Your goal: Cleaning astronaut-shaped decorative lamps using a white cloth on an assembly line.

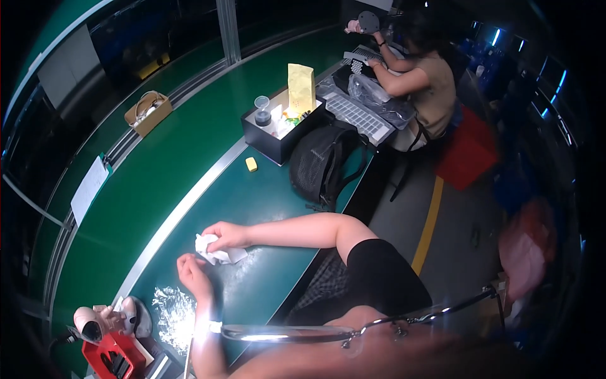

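Observation:
My right hand (230,235) presses a crumpled white tissue (230,255) against the green table (265,271), its fingers closed round it. Just below, my left hand (193,275) is held close to the tissue with its fingers curled in. What those fingers hold, if anything, is hidden. A pale smear shows on the tabletop beside the tissue. Next to my left wrist lies a crinkled, shiny sheet (167,307) that looks like foil or clear film, glaring in the light.
A red holder (113,357) and a pale handheld device (88,319) stand lower left. Beyond are a yellow block (251,164), a filled black box (268,144) and a black backpack (312,164). A co-worker (429,82) sits far right near a red bin (466,151).

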### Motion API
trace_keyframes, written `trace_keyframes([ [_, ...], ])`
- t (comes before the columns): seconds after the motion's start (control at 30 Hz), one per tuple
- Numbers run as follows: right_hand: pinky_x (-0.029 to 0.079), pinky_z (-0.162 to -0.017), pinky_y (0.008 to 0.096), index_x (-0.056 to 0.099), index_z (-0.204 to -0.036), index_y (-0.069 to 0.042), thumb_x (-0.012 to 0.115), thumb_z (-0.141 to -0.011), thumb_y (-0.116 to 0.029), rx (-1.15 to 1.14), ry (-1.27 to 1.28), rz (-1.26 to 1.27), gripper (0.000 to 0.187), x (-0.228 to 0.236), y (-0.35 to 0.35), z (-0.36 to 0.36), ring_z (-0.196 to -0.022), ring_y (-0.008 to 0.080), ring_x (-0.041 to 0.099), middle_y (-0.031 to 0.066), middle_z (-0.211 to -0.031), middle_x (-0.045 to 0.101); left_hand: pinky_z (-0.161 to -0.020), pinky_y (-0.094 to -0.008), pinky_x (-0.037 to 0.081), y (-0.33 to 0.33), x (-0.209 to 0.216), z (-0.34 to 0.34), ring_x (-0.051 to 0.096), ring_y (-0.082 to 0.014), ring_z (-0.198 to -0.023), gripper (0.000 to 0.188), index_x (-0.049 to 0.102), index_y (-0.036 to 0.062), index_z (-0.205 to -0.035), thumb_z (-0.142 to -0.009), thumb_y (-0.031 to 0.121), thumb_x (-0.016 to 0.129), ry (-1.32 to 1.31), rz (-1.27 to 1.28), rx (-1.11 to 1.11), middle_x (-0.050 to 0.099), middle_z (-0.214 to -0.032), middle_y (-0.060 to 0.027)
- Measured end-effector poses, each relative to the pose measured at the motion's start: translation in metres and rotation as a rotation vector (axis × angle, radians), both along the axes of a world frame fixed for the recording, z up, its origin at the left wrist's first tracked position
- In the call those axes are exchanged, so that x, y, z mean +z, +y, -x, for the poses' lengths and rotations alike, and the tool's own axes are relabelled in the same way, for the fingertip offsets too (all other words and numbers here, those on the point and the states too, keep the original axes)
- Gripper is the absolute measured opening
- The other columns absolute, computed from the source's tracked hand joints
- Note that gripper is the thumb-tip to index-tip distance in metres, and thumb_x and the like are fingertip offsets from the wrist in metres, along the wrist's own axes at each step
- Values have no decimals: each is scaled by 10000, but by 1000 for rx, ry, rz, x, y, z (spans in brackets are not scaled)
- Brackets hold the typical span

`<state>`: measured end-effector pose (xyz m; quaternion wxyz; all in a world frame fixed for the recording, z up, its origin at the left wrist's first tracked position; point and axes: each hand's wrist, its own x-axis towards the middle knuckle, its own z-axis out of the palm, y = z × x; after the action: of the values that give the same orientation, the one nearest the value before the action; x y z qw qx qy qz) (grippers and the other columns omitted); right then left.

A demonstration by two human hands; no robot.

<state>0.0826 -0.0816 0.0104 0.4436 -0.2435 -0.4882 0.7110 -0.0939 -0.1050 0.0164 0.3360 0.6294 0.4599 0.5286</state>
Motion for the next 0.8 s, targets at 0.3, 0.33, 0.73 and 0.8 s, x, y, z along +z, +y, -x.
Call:
trace_keyframes([
  [0.3,509,-674,291,559,-1017,-11,605,-757,-52,-19,-72,23,266,1,2,2,-801,156,619,83,-911,620,-707,-269,376,2,-1,2,492,-152,-812,388,530,-25,-587,-914,165,441,27,-18,-6,513,-856,-66],
  [0.33,509,-674,291,559,-1017,-11,605,-757,-52,-18,-70,19,266,0,2,1,-801,156,619,83,-911,620,-711,-269,375,1,-1,1,491,-151,-816,388,527,-24,-585,-914,161,441,10,3,-6,513,-855,-66],
  [0.73,490,-716,266,562,-1029,-13,610,-776,-51,27,-45,49,261,0,2,0,-832,126,602,61,-928,618,-701,-254,374,4,-8,4,489,-132,-802,381,516,-27,-585,-913,153,441,-15,4,-14,510,-863,-56],
  [0.8,513,-669,288,564,-1008,-11,606,-760,-36,-8,-23,43,253,2,1,1,-798,149,618,78,-913,621,-700,-252,373,4,-8,4,490,-130,-801,380,517,-28,-587,-913,153,440,-17,6,-18,511,-865,-54],
])
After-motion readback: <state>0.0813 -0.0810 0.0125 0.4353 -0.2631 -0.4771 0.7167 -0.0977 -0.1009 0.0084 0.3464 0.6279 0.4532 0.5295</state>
